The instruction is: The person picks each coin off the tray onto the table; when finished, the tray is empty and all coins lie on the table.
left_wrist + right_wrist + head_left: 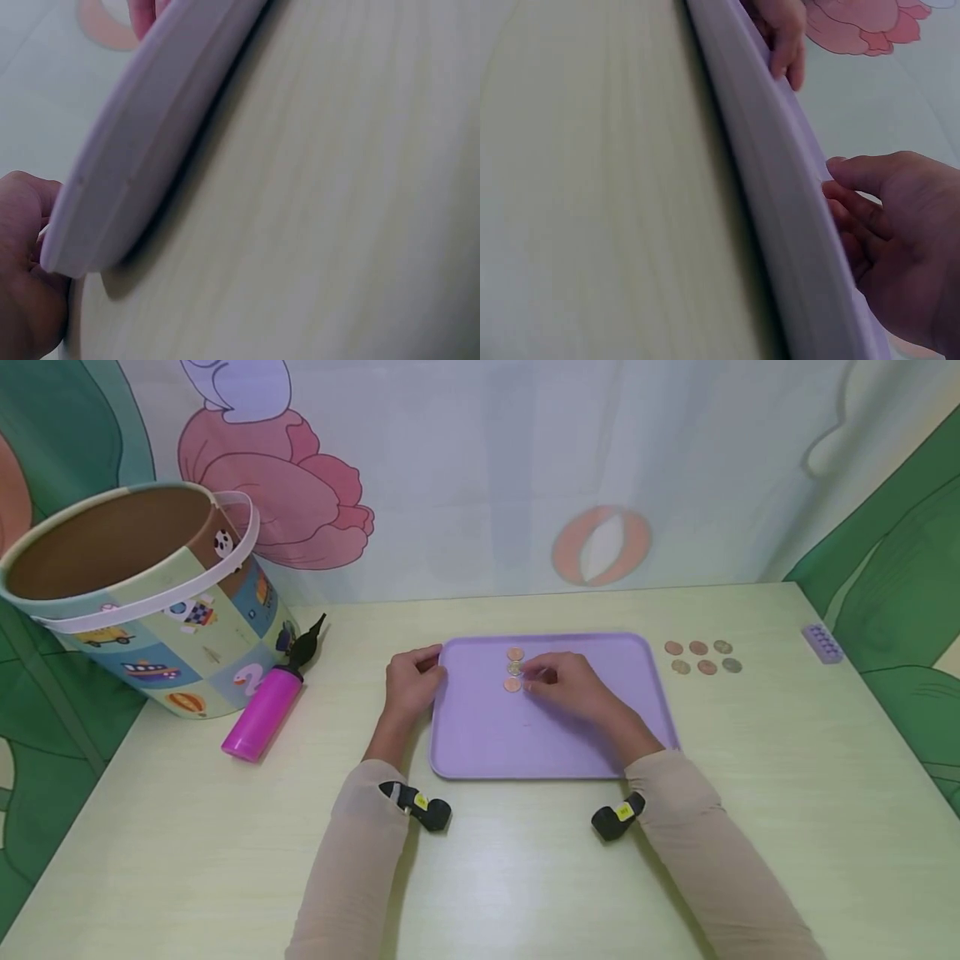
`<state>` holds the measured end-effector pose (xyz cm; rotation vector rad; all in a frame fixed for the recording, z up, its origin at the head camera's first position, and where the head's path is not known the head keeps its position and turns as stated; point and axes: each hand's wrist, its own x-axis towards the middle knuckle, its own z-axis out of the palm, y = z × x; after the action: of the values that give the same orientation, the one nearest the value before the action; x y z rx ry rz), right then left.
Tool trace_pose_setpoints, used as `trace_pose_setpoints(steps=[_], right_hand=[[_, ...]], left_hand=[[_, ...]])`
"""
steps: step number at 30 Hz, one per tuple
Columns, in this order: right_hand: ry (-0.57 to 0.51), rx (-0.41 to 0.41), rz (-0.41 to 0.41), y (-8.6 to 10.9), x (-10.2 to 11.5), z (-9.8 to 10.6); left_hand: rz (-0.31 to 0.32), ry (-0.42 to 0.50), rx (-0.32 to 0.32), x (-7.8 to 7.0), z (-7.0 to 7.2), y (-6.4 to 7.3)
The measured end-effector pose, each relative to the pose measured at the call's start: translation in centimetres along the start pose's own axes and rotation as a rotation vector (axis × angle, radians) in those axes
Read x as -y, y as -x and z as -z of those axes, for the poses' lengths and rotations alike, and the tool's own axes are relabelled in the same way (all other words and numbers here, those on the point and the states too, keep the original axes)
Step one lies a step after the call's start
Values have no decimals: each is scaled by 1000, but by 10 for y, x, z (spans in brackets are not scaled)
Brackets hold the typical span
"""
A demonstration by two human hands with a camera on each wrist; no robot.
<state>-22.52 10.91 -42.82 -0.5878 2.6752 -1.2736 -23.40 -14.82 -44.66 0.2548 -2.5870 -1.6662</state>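
A shallow purple tray (pixel 480 735) lies on the table. Near its upper middle, several coins (pixel 512 685) form a short column, with the middle ones close together or overlapping. My right hand (pixel 573 689) reaches over the tray from the right, its thumb and index fingertips beside these coins. In the right wrist view those fingertips (pixel 838 165) are slightly apart, and I make out no coin between them. With my left hand (pixel 412 681) I hold the tray's left edge near the far corner. The left wrist view shows that hand (pixel 26 262) against the tray rim (pixel 124 142).
Right of the tray, several copper and silvery coins (pixel 698 648) lie in two rows. A small purple block (pixel 822 643) sits by the table's right edge. At left stand a big patterned bucket (pixel 202 627) with a handle and a pink bottle (pixel 262 714) with a black nozzle, lying down.
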Motion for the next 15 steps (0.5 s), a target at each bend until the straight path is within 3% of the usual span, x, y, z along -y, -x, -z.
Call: trace_pose_setpoints(steps=[15], right_hand=[[122,-22,56,-9,3,-19]], left_hand=[[-16,-13,-4,-1,-1,1]])
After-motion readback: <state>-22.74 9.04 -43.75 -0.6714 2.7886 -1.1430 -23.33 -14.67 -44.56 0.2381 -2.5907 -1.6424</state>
